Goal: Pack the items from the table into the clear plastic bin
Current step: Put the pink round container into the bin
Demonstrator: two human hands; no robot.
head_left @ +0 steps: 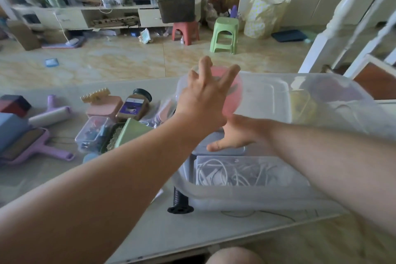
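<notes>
Two hands (203,100) (233,135) worked over the clear bin (246,196) at the table's (132,229) right end.

Several items lay left of it: a lint roller (50,116), a coffee jar (134,105), a small parts box (93,133). The left hand's spread fingers (232,73) held a pink lid (232,96) above the bin; the right hand lay loose, thumb out, inside it.

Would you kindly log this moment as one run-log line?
left hand: holds pink round item over clear plastic bin | right hand: open, inside bin | table: items remain
</notes>
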